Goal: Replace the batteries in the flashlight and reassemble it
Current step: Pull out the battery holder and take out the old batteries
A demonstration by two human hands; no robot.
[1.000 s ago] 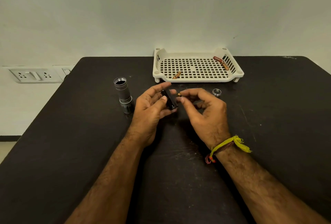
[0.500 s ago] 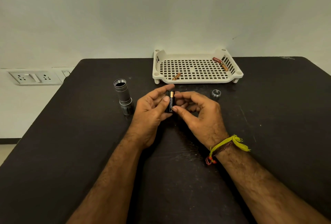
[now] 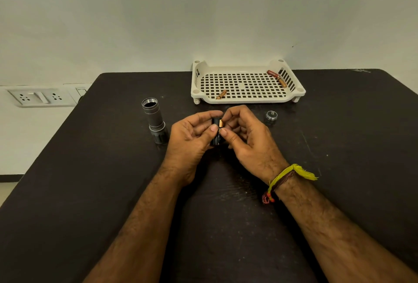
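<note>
My left hand (image 3: 192,140) grips a black battery holder (image 3: 216,134) upright over the middle of the table. My right hand (image 3: 246,138) pinches a copper-and-black battery (image 3: 221,122) against the holder's top. The grey flashlight body (image 3: 155,119) stands head-down to the left, its threaded end open upward. Its silver tail cap (image 3: 271,116) lies to the right of my hands. Part of the holder is hidden by my fingers.
A white perforated tray (image 3: 246,98) stands at the table's far edge, holding one copper battery (image 3: 221,94) at front left and two batteries (image 3: 277,78) at back right. The black table (image 3: 90,192) stretches around my arms. Wall sockets (image 3: 38,97) sit at the left.
My hands have drawn together. The right hand has brought the battery from beside the holder onto it, and the holder has turned more upright.
</note>
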